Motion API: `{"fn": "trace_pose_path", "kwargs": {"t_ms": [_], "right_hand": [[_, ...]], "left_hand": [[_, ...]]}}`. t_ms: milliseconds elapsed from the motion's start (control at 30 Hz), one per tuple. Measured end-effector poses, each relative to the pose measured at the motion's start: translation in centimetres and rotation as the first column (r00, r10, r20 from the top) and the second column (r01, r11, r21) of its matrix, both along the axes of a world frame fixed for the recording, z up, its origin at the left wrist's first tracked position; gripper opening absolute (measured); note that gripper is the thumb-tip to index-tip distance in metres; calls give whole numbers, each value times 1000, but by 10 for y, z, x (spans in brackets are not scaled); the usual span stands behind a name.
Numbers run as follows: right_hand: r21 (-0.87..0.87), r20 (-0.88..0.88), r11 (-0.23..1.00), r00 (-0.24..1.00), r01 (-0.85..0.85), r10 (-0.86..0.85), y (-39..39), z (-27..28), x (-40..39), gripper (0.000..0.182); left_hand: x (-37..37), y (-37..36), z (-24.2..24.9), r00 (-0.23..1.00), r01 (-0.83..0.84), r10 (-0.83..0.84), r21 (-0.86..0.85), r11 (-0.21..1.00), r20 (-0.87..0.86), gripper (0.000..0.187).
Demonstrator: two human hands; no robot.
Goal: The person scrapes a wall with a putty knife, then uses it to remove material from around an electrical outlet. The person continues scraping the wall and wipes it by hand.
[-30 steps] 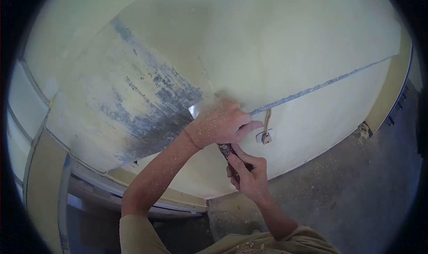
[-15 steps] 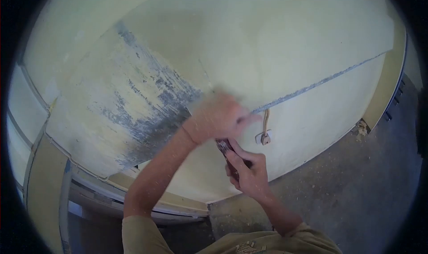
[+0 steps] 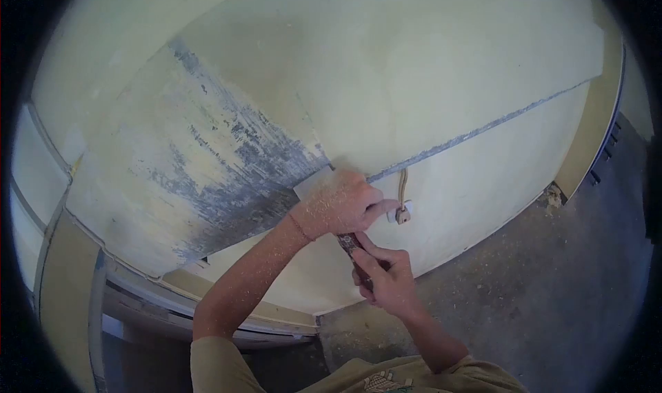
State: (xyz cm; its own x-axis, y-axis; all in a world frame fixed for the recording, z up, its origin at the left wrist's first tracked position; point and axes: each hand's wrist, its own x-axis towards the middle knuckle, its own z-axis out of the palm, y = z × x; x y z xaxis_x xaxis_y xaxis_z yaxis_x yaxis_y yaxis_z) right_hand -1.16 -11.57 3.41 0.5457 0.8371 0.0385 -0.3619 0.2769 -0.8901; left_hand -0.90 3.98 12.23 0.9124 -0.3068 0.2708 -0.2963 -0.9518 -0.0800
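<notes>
My right hand (image 3: pixel 389 279) is wrapped round the dark patterned handle (image 3: pixel 349 243) of a tool, below my left hand. My left hand (image 3: pixel 341 203) is closed over the upper part of the tool, with bits of debris on its back and wrist. A pale flat blade (image 3: pixel 312 183) shows beside my left hand, against the wall (image 3: pixel 414 69). Left of it the wall has a scraped patch (image 3: pixel 241 165) of grey and cream streaks. A grey strip (image 3: pixel 469 138) runs up to the right from my left hand.
A socket (image 3: pixel 402 215) with a cable hangs on the wall just right of my left hand. The floor (image 3: pixel 524 276) at the lower right is strewn with small flakes. Panels and a ledge (image 3: pixel 69 255) stand at the left.
My left hand has moved slightly down and right, and its outline is now sharp. The pale blade shows more plainly beside it. My right hand has shifted slightly down.
</notes>
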Motion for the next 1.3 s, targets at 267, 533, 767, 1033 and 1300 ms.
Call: {"fn": "trace_pose_path", "kwargs": {"t_ms": [267, 533, 767, 1033, 1300], "right_hand": [[42, 95, 998, 994, 50, -54, 11, -18, 7, 36], [40, 40, 997, 997, 63, -64, 7, -7, 0, 35], [96, 47, 995, 999, 20, -25, 18, 6, 8, 35], [73, 53, 996, 997, 46, -50, 15, 11, 2, 37], [65, 78, 998, 997, 13, -18, 22, 21, 8, 38]], "left_hand": [[-1, 1, -6, 987, -136, 137, -21, 991, 87, 38], [3, 3, 3, 987, -63, 69, -44, 997, 147, 39], [4, 5, 21, 987, -59, 65, -48, 997, 147, 39], [1, 4, 21, 994, -72, 83, -140, 988, 76, 37], [0, 9, 38, 990, -106, 113, -84, 991, 79, 35]]}}
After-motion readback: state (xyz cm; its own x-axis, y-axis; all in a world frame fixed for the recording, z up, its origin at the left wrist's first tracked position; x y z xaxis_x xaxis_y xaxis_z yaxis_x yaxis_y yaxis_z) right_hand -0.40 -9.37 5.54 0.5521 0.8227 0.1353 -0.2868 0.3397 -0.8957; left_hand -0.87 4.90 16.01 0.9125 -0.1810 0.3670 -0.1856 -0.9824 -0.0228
